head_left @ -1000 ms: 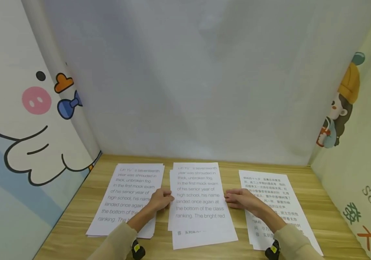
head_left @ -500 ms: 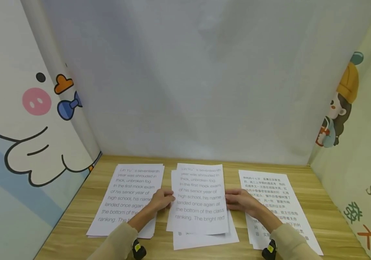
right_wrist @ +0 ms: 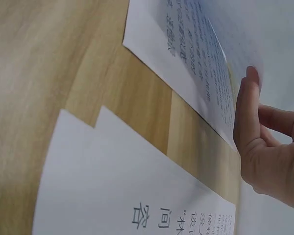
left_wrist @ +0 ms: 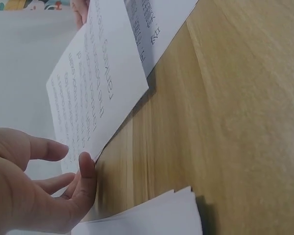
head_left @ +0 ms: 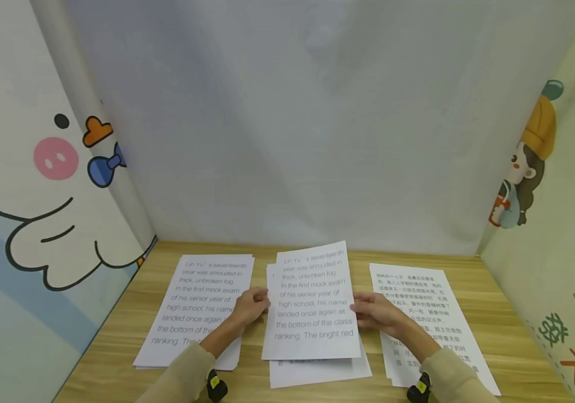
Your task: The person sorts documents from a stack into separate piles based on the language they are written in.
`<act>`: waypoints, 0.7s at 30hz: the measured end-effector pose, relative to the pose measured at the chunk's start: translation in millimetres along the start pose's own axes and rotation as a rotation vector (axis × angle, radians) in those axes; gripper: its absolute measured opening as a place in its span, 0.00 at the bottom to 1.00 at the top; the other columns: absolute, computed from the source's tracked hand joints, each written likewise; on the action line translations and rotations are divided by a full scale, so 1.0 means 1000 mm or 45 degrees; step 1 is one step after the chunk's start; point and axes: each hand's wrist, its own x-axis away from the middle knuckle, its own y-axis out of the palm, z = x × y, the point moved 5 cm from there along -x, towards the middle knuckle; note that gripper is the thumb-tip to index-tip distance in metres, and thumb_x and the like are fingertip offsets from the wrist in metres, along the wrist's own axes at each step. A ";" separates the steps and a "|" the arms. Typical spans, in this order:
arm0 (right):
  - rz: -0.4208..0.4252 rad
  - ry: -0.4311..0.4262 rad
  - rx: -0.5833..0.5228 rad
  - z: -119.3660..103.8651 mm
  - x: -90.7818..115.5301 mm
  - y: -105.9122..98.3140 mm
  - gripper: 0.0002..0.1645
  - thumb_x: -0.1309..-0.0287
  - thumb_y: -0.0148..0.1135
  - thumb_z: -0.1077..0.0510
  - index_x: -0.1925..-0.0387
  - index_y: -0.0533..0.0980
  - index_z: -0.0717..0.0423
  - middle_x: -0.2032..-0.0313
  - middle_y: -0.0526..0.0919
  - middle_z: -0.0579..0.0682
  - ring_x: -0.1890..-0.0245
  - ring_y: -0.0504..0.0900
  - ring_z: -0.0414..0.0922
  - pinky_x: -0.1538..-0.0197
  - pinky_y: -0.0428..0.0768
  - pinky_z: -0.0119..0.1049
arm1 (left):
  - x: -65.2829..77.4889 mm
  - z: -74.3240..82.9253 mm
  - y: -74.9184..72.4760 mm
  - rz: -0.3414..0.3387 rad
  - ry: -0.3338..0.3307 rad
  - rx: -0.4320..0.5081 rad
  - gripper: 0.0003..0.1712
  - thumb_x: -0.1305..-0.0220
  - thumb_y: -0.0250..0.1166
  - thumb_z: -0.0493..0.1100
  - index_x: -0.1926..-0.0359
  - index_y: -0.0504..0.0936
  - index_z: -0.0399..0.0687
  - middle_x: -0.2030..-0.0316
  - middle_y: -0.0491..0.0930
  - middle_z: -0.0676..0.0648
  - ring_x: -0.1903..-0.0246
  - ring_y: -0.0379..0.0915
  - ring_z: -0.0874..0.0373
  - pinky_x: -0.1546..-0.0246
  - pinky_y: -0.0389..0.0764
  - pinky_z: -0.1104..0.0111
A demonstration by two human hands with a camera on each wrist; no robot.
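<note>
A white sheet of paper printed with large English text is raised slightly and tilted above the middle pile. My right hand pinches its right edge; in the right wrist view, fingers of that hand lie against its underside. Along the left edge, my left hand holds the paper with curled fingers, its exact contact partly hidden. In the left wrist view the raised sheet slants up from the table near the thumb. Beneath it lies a sheet with Chinese text, mostly covered.
On the left lies a pile of English-text sheets, partly under my left forearm. To the right is a pile of Chinese-text sheets beneath my right forearm. A wooden tabletop carries them all, with a pale wall behind.
The upper English sheets have shifted slightly right over the Chinese sheet. The top one has risen at its right side with my right hand. My left hand stays at the left edge.
</note>
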 end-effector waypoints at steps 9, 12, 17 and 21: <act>-0.018 -0.029 -0.040 -0.011 0.007 -0.007 0.36 0.26 0.54 0.61 0.26 0.54 0.74 0.41 0.83 0.59 0.48 0.87 0.45 0.46 0.87 0.38 | -0.007 0.004 0.005 -0.035 -0.029 0.023 0.29 0.36 0.61 0.35 0.33 0.73 0.31 0.55 0.82 0.41 0.68 0.77 0.60 0.70 0.82 0.73; -0.015 -0.032 -0.033 -0.014 0.009 -0.009 0.36 0.26 0.54 0.61 0.26 0.54 0.75 0.42 0.84 0.58 0.48 0.87 0.44 0.46 0.86 0.38 | -0.008 0.009 0.005 -0.042 -0.028 0.061 0.29 0.34 0.61 0.36 0.33 0.72 0.32 0.54 0.81 0.40 0.67 0.77 0.59 0.67 0.82 0.71; -0.001 -0.046 -0.017 -0.018 0.012 -0.012 0.37 0.26 0.54 0.60 0.26 0.55 0.75 0.44 0.85 0.55 0.48 0.86 0.43 0.46 0.86 0.37 | -0.007 0.020 0.003 -0.049 -0.005 0.157 0.28 0.35 0.61 0.33 0.33 0.72 0.33 0.52 0.80 0.39 0.64 0.77 0.57 0.63 0.82 0.68; 0.009 -0.048 -0.020 -0.021 0.015 -0.013 0.38 0.26 0.54 0.59 0.26 0.53 0.75 0.43 0.84 0.56 0.47 0.86 0.43 0.45 0.86 0.37 | -0.005 0.028 0.001 -0.062 0.034 0.233 0.28 0.35 0.60 0.31 0.34 0.72 0.32 0.52 0.80 0.38 0.64 0.76 0.57 0.63 0.82 0.68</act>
